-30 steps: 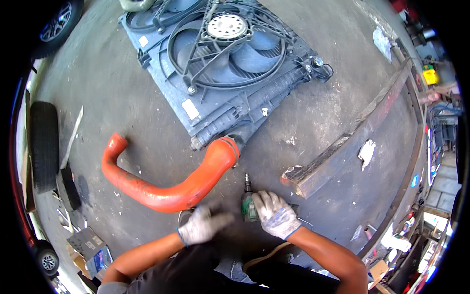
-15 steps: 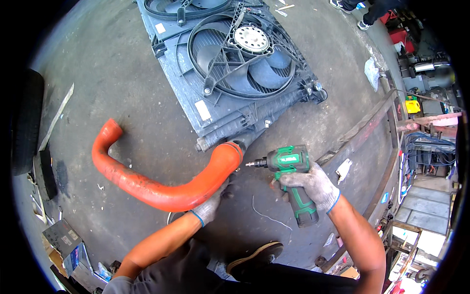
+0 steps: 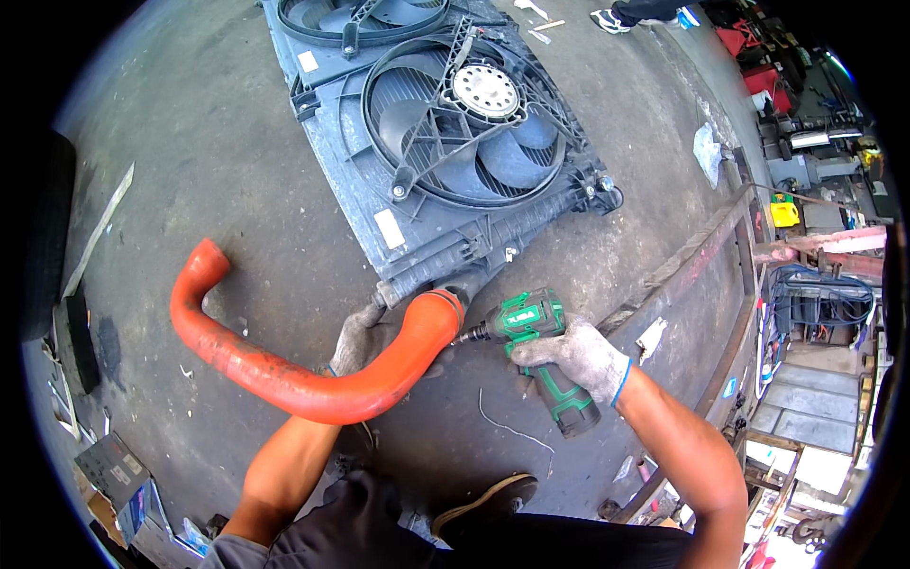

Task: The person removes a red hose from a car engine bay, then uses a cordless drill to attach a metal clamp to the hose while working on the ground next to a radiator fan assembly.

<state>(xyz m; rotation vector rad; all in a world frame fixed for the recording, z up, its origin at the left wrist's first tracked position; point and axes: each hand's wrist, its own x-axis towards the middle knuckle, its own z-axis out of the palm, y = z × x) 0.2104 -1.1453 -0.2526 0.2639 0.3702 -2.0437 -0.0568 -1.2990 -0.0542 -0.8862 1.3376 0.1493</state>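
Observation:
A thick orange hose (image 3: 327, 391) curves across the floor, its right end joined at a clamp to a pipe at the near edge of a radiator and fan assembly (image 3: 353, 201). My gloved left hand (image 3: 353, 339) reaches beneath the hose and cups it close to that joint; the hose hides part of the fingers. In its gloved grip, my right hand (image 3: 580, 360) has a green and black cordless impact driver (image 3: 529, 318). The driver's bit points left, its tip at or very near the clamp; contact is hard to make out.
A tyre (image 3: 45, 228) stands at the far left, near a long pale strip (image 3: 100, 228). A metal frame rail (image 3: 697, 237) runs along the right, beside cluttered shop gear. A thin wire (image 3: 512, 427) lies before me. Another person's shoe (image 3: 609, 21) shows at the top.
The driver has moved left, bringing its bit to the clamp area. My left hand has slid farther under the hose, now showing on its far side near the radiator's corner.

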